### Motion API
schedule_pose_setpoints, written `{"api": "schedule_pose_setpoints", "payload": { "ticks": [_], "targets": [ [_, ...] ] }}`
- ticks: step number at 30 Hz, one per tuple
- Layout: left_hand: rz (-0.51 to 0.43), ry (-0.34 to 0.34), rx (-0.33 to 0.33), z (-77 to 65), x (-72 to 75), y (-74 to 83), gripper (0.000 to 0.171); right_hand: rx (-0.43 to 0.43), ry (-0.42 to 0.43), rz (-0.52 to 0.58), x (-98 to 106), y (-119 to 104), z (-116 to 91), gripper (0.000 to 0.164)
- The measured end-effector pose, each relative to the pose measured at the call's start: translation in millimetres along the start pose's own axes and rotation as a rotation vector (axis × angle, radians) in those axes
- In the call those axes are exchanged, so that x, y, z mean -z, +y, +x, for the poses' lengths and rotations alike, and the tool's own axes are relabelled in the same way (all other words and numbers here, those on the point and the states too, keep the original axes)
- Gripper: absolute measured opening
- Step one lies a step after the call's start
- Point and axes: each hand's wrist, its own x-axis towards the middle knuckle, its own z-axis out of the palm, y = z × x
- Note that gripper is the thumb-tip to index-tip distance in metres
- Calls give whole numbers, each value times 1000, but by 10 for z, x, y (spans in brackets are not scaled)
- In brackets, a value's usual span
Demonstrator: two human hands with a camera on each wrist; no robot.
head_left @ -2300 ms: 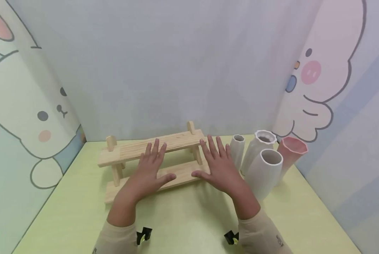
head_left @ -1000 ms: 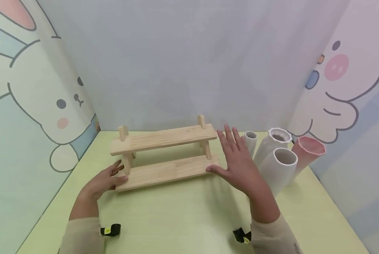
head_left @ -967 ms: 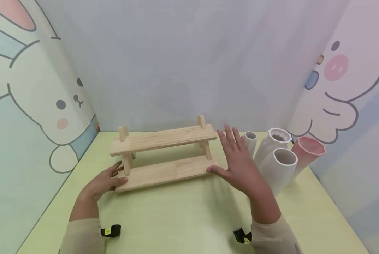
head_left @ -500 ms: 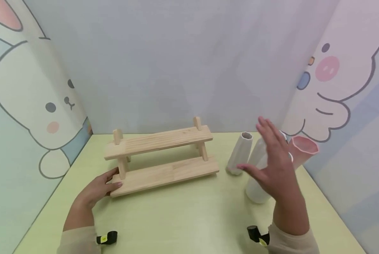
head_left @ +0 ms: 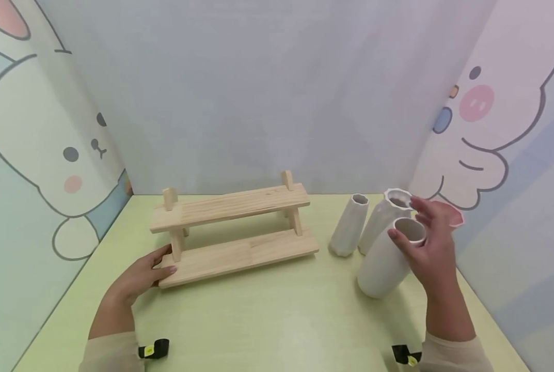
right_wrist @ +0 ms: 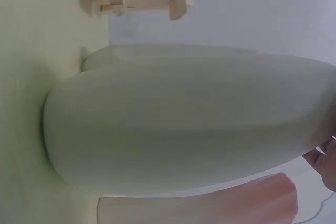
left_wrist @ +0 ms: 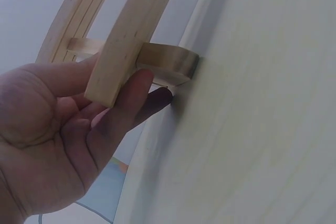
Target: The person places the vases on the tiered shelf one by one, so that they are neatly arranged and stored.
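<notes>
A two-tier wooden shelf rack (head_left: 239,258) stands left of centre on the table. My left hand (head_left: 139,274) pinches the left end of its lower board, thumb on top and fingers beneath; the left wrist view shows the board end (left_wrist: 113,72) between them. On the right, my right hand (head_left: 432,250) curls round the upper part of a smooth white vase (head_left: 383,263), its thumb at the near left of the rim. That vase rests upright on the table and fills the right wrist view. How firmly the fingers press is hidden there.
Left of the held vase stands a narrow white vase (head_left: 348,227). A white vase with a scalloped rim (head_left: 374,225) is behind, and a pink vase (head_left: 450,214) lies partly hidden behind my right hand. Printed walls (head_left: 277,103) enclose the pale yellow-green tabletop (head_left: 277,320).
My left hand went from above the rack to its lower board's left end. My right hand moved right, away from the rack, and came round the smooth white vase's top.
</notes>
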Motion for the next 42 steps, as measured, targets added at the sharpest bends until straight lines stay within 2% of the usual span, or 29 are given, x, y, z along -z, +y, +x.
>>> {"api": "schedule_pose_setpoints", "payload": {
  "ticks": [7,11,15,19,27,34,42],
  "targets": [
    [4,12,9,-1,-3,11,89,-48,4,230,-82,151,-81,66],
    [11,25,12,-3,-14,4,90,-179,15,326,-98,146,-124,63],
    [7,27,5,1,-12,-1,89,-330,59,309,-115,128,-146,56],
    [1,30,8,2,-11,0,88,-398,115,293,-149,135,-164,49],
    [-14,16,13,-19,-28,4,85,-411,138,293,-166,148,-195,47],
    [-25,37,30,2,-47,-4,81,-414,146,274,-152,164,-220,46],
    [-26,40,34,1,-45,-28,80,-356,183,356,-159,157,-252,47]
  ]
}}
